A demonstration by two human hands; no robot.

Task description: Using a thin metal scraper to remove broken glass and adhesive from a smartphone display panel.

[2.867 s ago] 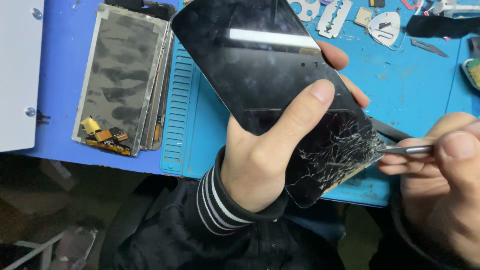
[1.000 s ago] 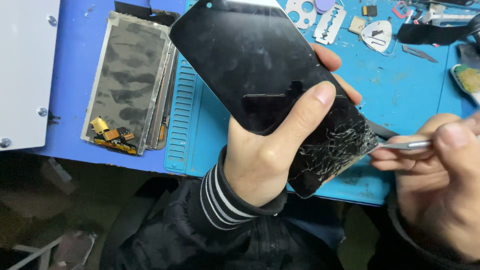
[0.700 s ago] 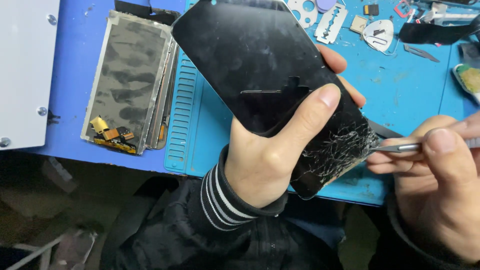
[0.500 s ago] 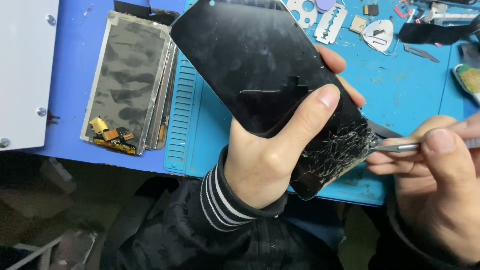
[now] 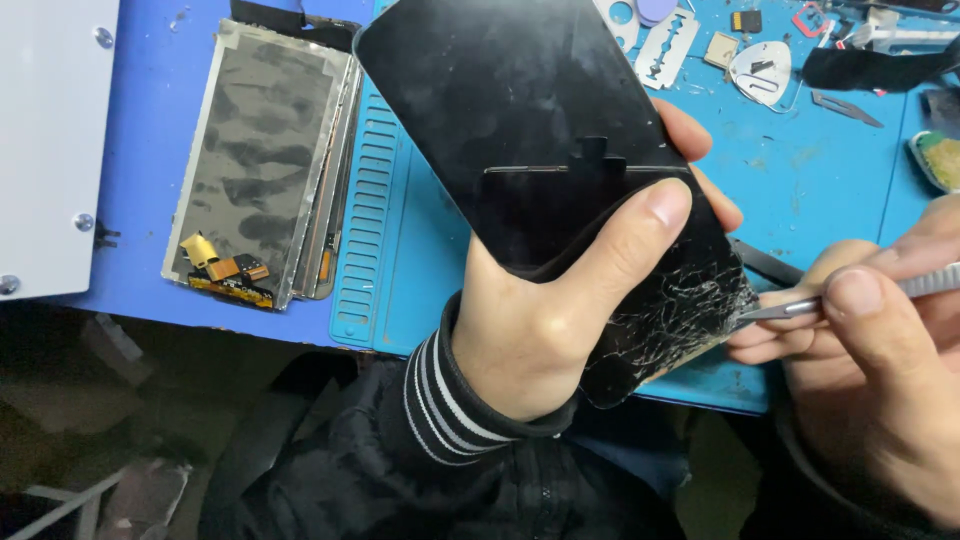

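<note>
Left hand: the left hand [image 5: 545,330] is wrapped around the phone [image 5: 540,160], thumb laid across the glass and fingertips showing past its 3 o'clock edge; a firm, closed grip.
Phone: held at frame centre above the mat [image 5: 800,180], tilted with its top towards 11 o'clock; black glass, dusty, with a dark reflection across the middle.
Cracks: a web of shattered glass [image 5: 680,310] fills the phone's lower corner, at 5 o'clock from the thumb.
Right hand: the right hand [image 5: 880,370], at 3 o'clock of the phone, is pinched shut on a thin metal tool [image 5: 800,307], thumb on top.
Tool tip: it touches the cracked corner's edge.
Mat: teal, ribbed along its 9 o'clock side, lying on a blue table [image 5: 150,120].
Panels: a stack of grey screen panels [image 5: 260,160] lies at 9 o'clock of the phone, with gold flex parts at its lower end.
White plate: a pale sheet [image 5: 50,140] with screws sits at the far 9 o'clock edge.
Small parts: a razor blade [image 5: 668,45] and a white pick [image 5: 760,72] lie at 1 o'clock of the phone.
Labels: no packages or signs can be made out.
</note>
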